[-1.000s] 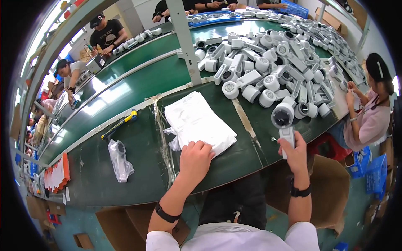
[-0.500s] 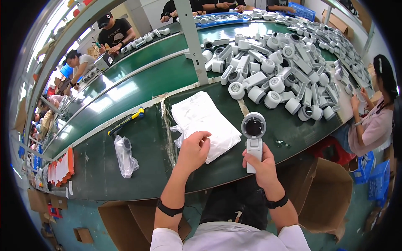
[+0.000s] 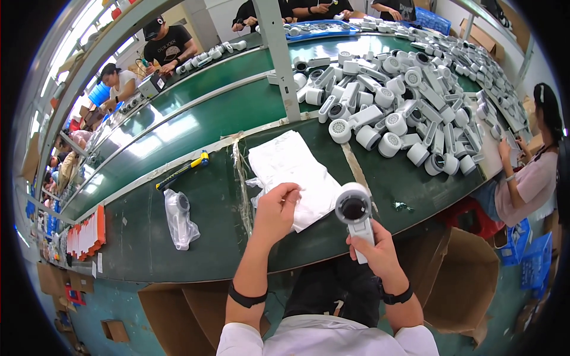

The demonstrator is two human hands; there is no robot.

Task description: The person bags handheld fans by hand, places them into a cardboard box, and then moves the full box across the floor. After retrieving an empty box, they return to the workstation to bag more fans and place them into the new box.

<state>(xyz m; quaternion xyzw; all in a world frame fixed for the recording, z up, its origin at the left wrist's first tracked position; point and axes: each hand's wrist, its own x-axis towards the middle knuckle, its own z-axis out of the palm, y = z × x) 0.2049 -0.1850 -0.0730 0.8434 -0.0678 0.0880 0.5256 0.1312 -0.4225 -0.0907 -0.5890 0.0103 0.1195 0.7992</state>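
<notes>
My right hand (image 3: 374, 252) is wrapped round the handle of a white handheld device shaped like a hair dryer (image 3: 355, 207). Its round head points up and away, with a dark opening and grey ring facing me. Beside it lies a stack of thin white plastic bags (image 3: 291, 157) on the dark green table. At the stack's near left side, my left hand (image 3: 276, 213) has thumb and fingertips pinched together on the edge of a bag. A similar device in a clear plastic bag (image 3: 180, 219) lies farther left on the table.
A large heap of such devices (image 3: 386, 113) covers the back right. A yellow-and-black handled tool (image 3: 184, 170) lies at back left, near orange-edged cards (image 3: 87, 233). Open cardboard boxes (image 3: 460, 285) stand below the table edge. A co-worker (image 3: 528, 172) sits at right; several others work across the belt.
My right hand has tilted the device, its head moving slightly left and toward me. My left fingertips have drawn together at the bag edge. The whole view has shifted slightly.
</notes>
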